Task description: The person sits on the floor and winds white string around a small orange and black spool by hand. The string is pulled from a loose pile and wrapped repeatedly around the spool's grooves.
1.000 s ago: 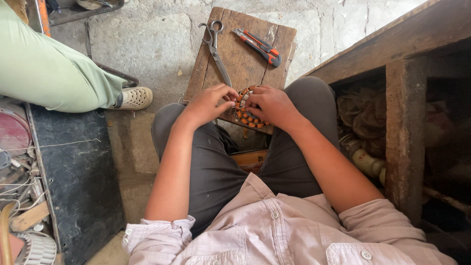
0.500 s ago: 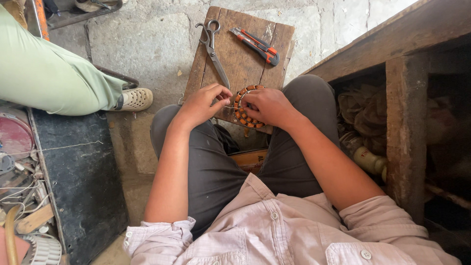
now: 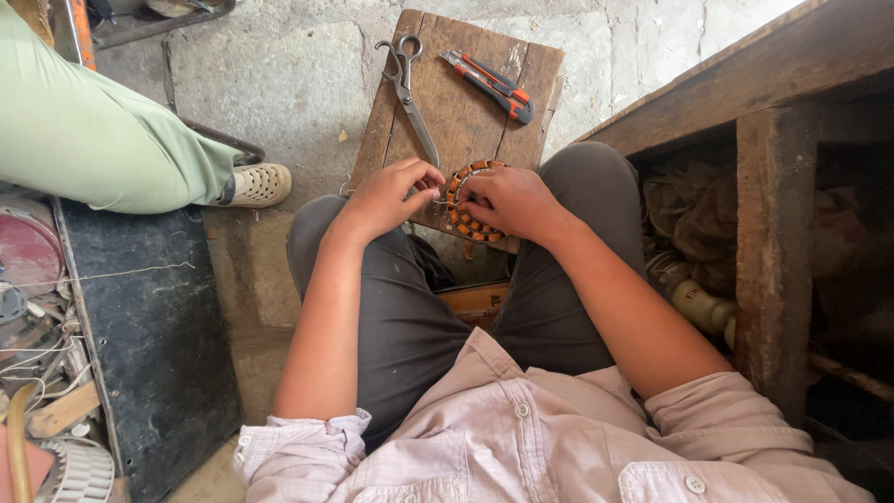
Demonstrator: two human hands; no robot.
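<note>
Your left hand (image 3: 386, 196) and right hand (image 3: 510, 200) meet over a round ring of copper-orange wound coils (image 3: 463, 205), which sits at the near edge of a worn, dark brown wooden board (image 3: 466, 102) lying between your knees. Your right hand covers the ring's right side with its fingers curled over the rim, holding it down. Your left hand's thumb and fingertips are pinched together against the ring's left edge; what they pinch is too small to tell.

On the board beyond the ring lie steel scissors with looped handles (image 3: 407, 84), blades pointing toward your left hand and ending just beside it, and a red-and-black handled utility knife (image 3: 491, 84) lying slantwise near the far right corner, well apart from your hands.

The floor (image 3: 279, 74) is rough grey concrete, cracked and pale. To your left another person's leg in light green cloth (image 3: 93, 140) ends in a cream perforated clog (image 3: 256, 184). A black flat panel (image 3: 149, 326) lies beside your left knee. To your right stands a heavy, weathered wooden bench frame (image 3: 773, 233) with dusty clutter in the shadow beneath it.
</note>
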